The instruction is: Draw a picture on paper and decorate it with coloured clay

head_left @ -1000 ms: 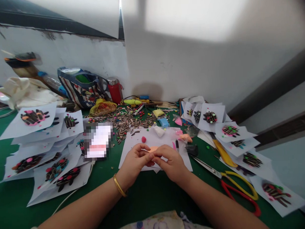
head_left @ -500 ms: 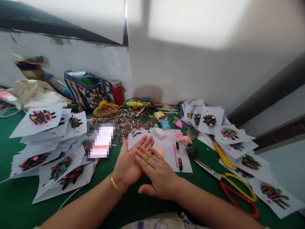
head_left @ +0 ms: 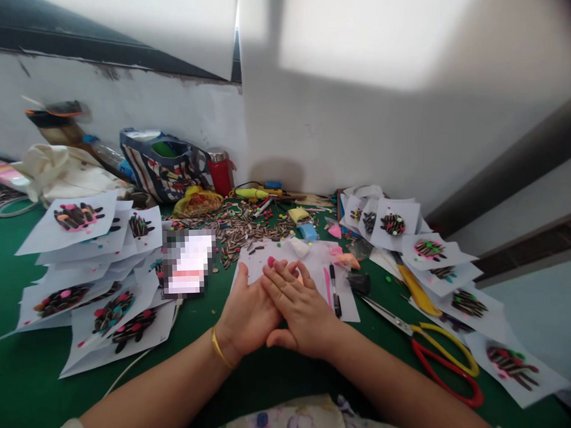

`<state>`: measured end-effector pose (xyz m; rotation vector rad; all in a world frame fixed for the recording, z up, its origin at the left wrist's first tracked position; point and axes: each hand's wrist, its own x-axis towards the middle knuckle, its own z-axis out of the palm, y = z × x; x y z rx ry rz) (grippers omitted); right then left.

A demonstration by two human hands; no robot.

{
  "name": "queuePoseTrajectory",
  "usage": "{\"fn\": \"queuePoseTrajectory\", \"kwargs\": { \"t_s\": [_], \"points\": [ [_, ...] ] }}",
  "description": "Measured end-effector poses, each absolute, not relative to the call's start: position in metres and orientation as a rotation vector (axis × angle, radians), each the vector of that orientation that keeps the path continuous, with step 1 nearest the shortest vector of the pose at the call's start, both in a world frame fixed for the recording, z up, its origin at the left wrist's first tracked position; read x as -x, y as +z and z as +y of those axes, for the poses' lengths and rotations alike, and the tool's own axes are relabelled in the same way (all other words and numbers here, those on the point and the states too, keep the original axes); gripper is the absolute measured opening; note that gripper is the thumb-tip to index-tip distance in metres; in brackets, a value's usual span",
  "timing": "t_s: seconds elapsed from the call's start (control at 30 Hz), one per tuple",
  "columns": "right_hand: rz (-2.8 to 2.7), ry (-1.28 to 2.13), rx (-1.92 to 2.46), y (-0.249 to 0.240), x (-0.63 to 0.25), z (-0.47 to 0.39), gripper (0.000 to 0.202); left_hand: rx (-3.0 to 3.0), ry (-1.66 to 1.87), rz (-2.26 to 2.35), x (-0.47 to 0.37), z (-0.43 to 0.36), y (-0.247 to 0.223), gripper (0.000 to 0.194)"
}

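Note:
My left hand point(head_left: 251, 312) is turned palm up, thumb apart and fingers stretched out, a gold bangle on its wrist. Across its fingers lies my right hand point(head_left: 301, 310), palm down and flat. Whether anything sits between the palms is hidden. A small pinkish-red ball point(head_left: 271, 262) shows just beyond the fingertips; I cannot tell if it touches them. Under and behind the hands is a white sheet of paper point(head_left: 347, 305) bearing a pink tool point(head_left: 327, 286), a black pen point(head_left: 334, 290) and white clay point(head_left: 299, 247). Peach clay is mostly covered by my fingers.
Seed-decorated paper cards are stacked at left point(head_left: 115, 320) and right point(head_left: 469, 301). Scissors point(head_left: 428, 340) lie on the right. A blurred-out phone point(head_left: 188, 264) is at left. Behind are loose striped seeds point(head_left: 248, 224), a red flask point(head_left: 221, 172) and a bag point(head_left: 164, 168).
Both hands have shifted slightly, the right sliding a little over the left palm. The pinkish-red ball now shows beyond the fingertips, and less of the peach clay is visible.

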<state>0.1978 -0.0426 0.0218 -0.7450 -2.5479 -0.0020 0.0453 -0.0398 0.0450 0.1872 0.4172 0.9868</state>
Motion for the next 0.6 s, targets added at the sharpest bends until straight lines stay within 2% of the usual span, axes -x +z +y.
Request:
{"fn": "queuePoseTrajectory", "kwargs": {
  "t_s": [0.17,0.3,0.43,0.6],
  "points": [
    [-2.607,0.017,0.591,0.0236,-0.1995,-0.0421,0.096,-0.188,1.049,0.475,-0.0425,-0.0379,0.048,0.075],
    [-2.55,-0.024,0.794,0.0234,-0.2024,-0.0383,0.092,-0.28,1.017,0.438,-0.042,-0.0384,0.0483,0.076],
    [-2.575,-0.027,0.693,0.0236,-0.2039,-0.0356,0.093,-0.339,1.024,0.454,-0.0443,-0.0405,0.0466,0.076],
    [-2.538,-0.022,0.853,0.0244,-0.2035,-0.0373,0.095,-0.36,0.986,0.415,-0.0466,-0.0416,0.0446,0.078]
  ]
}}
